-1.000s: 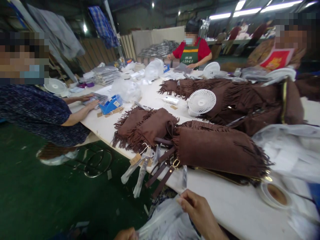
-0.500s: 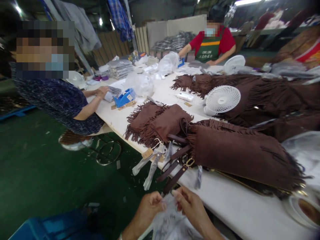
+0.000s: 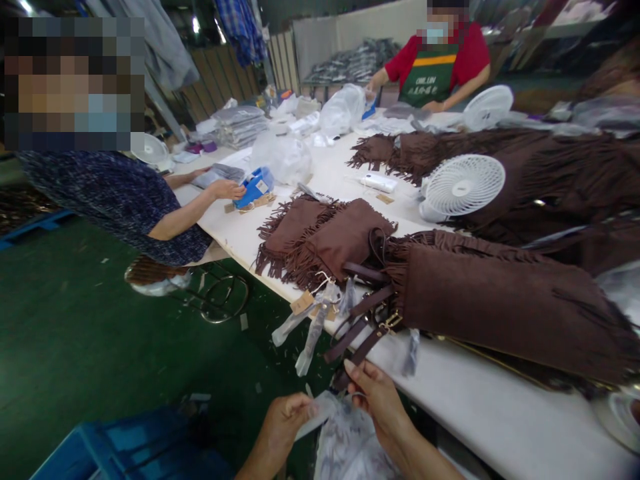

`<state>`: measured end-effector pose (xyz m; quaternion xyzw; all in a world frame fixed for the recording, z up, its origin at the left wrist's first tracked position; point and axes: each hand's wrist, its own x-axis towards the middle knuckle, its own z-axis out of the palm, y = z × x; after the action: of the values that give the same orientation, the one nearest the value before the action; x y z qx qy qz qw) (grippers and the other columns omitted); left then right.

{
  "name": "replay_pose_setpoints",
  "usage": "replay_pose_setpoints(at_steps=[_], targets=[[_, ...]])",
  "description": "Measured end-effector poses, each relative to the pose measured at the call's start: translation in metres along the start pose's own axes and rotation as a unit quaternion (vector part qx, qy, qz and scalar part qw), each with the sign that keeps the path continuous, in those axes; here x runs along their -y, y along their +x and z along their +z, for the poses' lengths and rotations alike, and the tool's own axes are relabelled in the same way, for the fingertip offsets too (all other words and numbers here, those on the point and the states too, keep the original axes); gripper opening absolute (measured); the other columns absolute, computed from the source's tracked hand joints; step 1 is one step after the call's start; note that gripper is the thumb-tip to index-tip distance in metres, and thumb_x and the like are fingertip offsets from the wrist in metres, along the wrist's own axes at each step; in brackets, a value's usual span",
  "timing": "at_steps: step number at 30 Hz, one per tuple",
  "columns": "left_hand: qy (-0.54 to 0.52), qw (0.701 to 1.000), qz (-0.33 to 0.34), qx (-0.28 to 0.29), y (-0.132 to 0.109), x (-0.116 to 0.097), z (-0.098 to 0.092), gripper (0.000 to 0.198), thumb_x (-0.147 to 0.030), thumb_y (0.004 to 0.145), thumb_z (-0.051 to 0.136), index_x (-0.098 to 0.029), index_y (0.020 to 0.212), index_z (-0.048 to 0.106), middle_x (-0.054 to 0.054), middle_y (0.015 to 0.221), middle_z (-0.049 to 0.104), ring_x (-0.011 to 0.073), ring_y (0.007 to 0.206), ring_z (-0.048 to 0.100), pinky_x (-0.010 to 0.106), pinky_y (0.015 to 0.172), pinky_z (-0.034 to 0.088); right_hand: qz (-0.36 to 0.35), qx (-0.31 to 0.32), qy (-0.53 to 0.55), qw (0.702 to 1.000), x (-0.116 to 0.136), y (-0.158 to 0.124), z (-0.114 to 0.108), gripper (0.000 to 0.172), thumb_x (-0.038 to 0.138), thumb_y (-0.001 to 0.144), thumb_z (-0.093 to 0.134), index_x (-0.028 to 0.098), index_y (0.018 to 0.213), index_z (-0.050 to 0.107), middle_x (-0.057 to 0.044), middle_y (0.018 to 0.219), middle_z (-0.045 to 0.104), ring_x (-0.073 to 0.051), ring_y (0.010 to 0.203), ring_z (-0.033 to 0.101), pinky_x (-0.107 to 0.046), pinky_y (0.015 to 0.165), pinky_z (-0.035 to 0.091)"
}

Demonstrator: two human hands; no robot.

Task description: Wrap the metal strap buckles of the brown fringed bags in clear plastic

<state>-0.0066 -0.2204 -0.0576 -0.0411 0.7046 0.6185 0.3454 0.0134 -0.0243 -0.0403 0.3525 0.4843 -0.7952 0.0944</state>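
Note:
My left hand (image 3: 286,421) is closed in a pinch on a translucent plastic strip (image 3: 320,408) at the bottom of the view. Beside it, my right hand (image 3: 373,393) is closed at the lower end of a dark brown strap (image 3: 367,343) hanging off the table edge; the exact grip is partly hidden by the fingers. Crumpled clear plastic (image 3: 353,443) lies below both hands. The strap runs to a brown fringed bag (image 3: 480,300) lying on the table, with a gold buckle (image 3: 393,322). Plastic-wrapped straps (image 3: 313,340) and a paper tag (image 3: 302,303) dangle next to it.
More brown fringed bags (image 3: 345,233) lie on the white table (image 3: 500,407). A white fan (image 3: 465,185) and a blue tape dispenser (image 3: 255,187) stand farther back. One co-worker (image 3: 115,200) sits at left, another (image 3: 435,73) works across. A blue bin (image 3: 110,443) is at lower left.
My hands have moved apart slightly, the left drawing the plastic strip leftward and the right rising to the strap. The co-worker at left has reached toward the tape dispenser. The view has shifted slightly.

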Motion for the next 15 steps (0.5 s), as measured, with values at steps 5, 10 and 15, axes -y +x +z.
replay_pose_setpoints(at_steps=[5, 10, 15], targets=[[0.002, 1.0, -0.006, 0.025, 0.001, 0.001, 0.002, 0.046, -0.058, 0.066, 0.07, -0.013, 0.075, 0.073, 0.003, 0.066, 0.067, 0.0174, 0.065, 0.054, 0.028, 0.065, 0.038, -0.011, 0.05, 0.025, 0.998, 0.002, -0.009, 0.001, 0.037, 0.047, 0.071, 0.075, 0.016, 0.07, 0.055, 0.007, 0.055, 0.052, -0.004, 0.046, 0.041, -0.014, 0.043, 0.031], [-0.003, 1.0, -0.014, 0.01, 0.0, -0.005, 0.008, 0.047, -0.059, 0.066, 0.069, -0.013, 0.072, 0.072, 0.001, 0.062, 0.063, 0.0159, 0.062, 0.05, 0.026, 0.06, 0.036, -0.034, 0.053, -0.015, 0.998, -0.002, -0.008, -0.001, 0.037, 0.049, 0.075, 0.071, 0.016, 0.071, 0.056, 0.006, 0.053, 0.052, -0.005, 0.046, 0.041, -0.016, 0.044, 0.031], [0.009, 1.0, 0.0, 0.011, -0.001, -0.007, 0.011, 0.041, -0.053, 0.073, 0.066, -0.012, 0.07, 0.07, -0.001, 0.057, 0.058, 0.0128, 0.058, 0.046, 0.024, 0.057, 0.032, -0.067, 0.054, -0.048, 0.995, -0.001, -0.007, -0.004, 0.038, 0.052, 0.074, 0.069, 0.015, 0.071, 0.058, 0.005, 0.053, 0.051, -0.006, 0.046, 0.04, -0.018, 0.043, 0.028]])
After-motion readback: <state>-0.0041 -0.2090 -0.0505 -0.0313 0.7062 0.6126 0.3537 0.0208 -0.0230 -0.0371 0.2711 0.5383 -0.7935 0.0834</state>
